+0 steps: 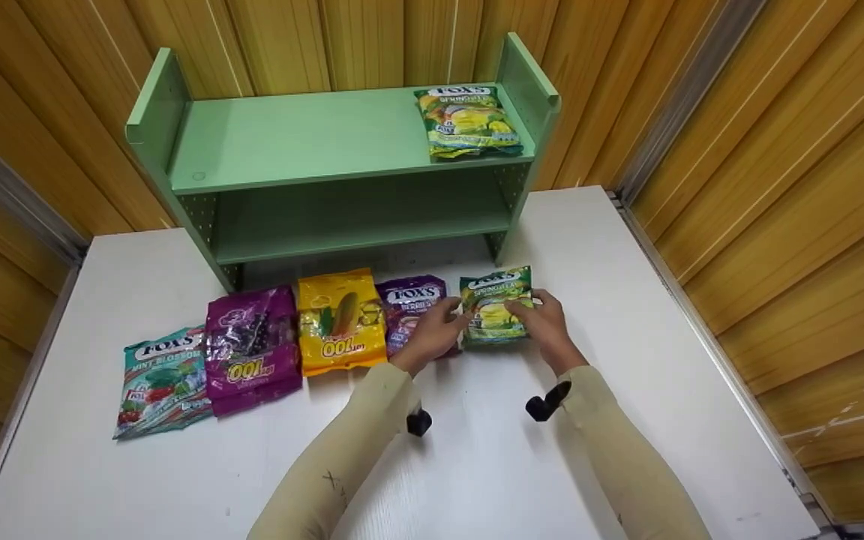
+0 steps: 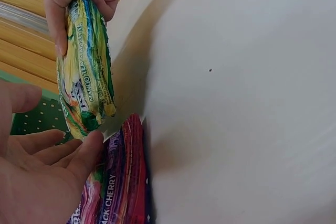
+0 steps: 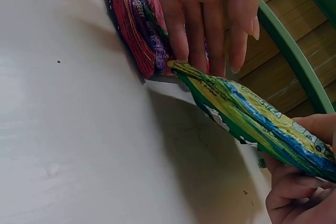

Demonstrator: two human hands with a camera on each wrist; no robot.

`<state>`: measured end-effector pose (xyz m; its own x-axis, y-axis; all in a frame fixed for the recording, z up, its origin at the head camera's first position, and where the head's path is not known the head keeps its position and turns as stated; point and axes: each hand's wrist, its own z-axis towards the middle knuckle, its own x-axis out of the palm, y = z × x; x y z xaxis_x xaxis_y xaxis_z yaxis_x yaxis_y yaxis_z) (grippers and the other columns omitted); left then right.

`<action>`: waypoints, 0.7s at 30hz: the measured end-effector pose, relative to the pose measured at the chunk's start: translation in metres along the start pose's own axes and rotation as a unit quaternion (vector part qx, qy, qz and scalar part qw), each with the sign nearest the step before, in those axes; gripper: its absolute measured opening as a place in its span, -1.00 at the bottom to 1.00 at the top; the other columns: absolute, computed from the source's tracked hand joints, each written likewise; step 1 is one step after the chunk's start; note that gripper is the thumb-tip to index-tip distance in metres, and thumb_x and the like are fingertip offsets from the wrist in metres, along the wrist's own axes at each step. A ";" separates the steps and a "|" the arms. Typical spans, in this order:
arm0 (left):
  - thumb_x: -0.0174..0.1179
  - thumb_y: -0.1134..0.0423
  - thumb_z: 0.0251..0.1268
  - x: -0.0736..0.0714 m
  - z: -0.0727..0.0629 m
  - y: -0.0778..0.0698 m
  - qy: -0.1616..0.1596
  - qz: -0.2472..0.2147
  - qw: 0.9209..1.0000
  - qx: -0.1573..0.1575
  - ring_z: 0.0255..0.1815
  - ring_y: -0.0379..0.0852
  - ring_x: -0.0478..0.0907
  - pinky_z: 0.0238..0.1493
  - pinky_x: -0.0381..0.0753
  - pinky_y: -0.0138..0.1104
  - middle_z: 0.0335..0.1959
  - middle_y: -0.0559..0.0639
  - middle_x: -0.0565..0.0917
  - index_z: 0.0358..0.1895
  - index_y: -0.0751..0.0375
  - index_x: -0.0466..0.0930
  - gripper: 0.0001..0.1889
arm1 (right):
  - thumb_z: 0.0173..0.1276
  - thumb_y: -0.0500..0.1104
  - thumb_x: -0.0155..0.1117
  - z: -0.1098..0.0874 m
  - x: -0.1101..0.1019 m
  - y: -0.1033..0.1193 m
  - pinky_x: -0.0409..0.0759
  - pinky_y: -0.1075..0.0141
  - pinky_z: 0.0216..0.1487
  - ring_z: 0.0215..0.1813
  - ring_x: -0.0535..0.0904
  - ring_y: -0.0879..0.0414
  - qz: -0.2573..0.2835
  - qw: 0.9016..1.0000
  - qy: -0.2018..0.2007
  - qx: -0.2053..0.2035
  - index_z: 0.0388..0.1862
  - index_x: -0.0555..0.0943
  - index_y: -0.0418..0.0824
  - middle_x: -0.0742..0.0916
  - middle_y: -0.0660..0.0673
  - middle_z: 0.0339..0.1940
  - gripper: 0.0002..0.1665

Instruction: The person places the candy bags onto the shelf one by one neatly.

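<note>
My right hand (image 1: pixel 550 330) grips the right side of a green and yellow Fox's Spring Tea candy bag (image 1: pixel 486 311), thumb on its front. In the right wrist view the bag (image 3: pixel 236 103) slants above the white table, its shadow below. At the bag's other end is my left hand (image 1: pixel 434 334), its fingers extended and spread, fingertips (image 3: pixel 181 51) right at the bag's edge. Behind that hand lies a purple Fox's Berries bag (image 1: pixel 402 296), partly covered by it. In the left wrist view the Berries bag (image 2: pixel 123 177) sits just below the held bag.
A green shelf (image 1: pixel 289 142) stands at the back, with another Spring Tea bag (image 1: pixel 469 124) on its top right. Left along the white table (image 1: pixel 477 465) lie a yellow bag (image 1: pixel 342 322), a purple bag (image 1: pixel 252 349) and a teal Mint Blossom bag (image 1: pixel 162 386). Wood-patterned walls (image 1: pixel 814 187) surround it.
</note>
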<state>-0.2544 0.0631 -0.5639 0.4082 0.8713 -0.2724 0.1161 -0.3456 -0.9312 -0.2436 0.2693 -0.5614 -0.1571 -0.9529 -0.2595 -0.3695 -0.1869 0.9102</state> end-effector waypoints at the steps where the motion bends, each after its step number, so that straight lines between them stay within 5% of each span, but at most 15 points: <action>1: 0.03 0.06 0.45 0.000 0.000 0.000 0.000 0.000 1.000 0.001 0.43 0.08 0.32 0.46 0.29 -0.04 0.43 0.12 0.35 0.44 0.13 0.25 -0.44 | 0.34 0.02 0.27 -0.001 -0.001 -0.001 0.52 0.31 -0.23 -0.24 0.52 0.17 -0.001 1.000 -0.003 -0.001 0.41 0.24 -0.22 0.61 -0.10 -0.10 -0.23; 5: 0.03 0.05 0.45 0.000 -0.002 0.000 -0.001 0.000 1.000 -0.003 0.43 0.07 0.33 0.43 0.33 -0.05 0.44 0.10 0.35 0.44 0.09 0.25 -0.45 | 0.33 0.04 0.27 -0.005 -0.003 0.000 0.50 0.30 -0.25 -0.26 0.49 0.17 0.011 1.000 -0.008 -0.001 0.40 0.27 -0.20 0.60 -0.05 -0.19 -0.25; 12: 0.05 0.02 0.44 0.000 -0.004 0.001 0.007 -0.034 0.999 -0.018 0.28 0.00 0.43 -0.02 0.69 -0.12 0.43 0.06 0.35 0.44 0.02 0.24 -0.45 | 0.32 0.07 0.29 -0.009 -0.002 0.005 0.54 0.32 -0.30 -0.34 0.54 0.21 0.045 0.999 -0.002 -0.006 0.34 0.34 -0.16 0.65 0.05 -0.33 -0.30; 21: 0.06 -0.06 0.42 -0.001 -0.006 0.001 0.011 -0.058 0.998 -0.032 0.14 -0.03 0.52 0.04 0.67 -0.13 0.38 0.10 0.41 0.44 0.00 0.23 -0.41 | 0.33 0.00 0.29 -0.015 0.002 0.013 0.63 0.38 -0.26 -0.31 0.66 0.23 0.090 0.996 -0.003 -0.011 0.29 0.37 -0.15 0.71 0.02 -0.27 -0.39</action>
<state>-0.2488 0.0599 -0.5635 0.4082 0.8991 -0.1583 0.2209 -0.2655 -0.9385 -0.2344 0.2609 -0.5456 -0.2252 -0.9698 -0.0934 -0.3139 -0.0186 0.9493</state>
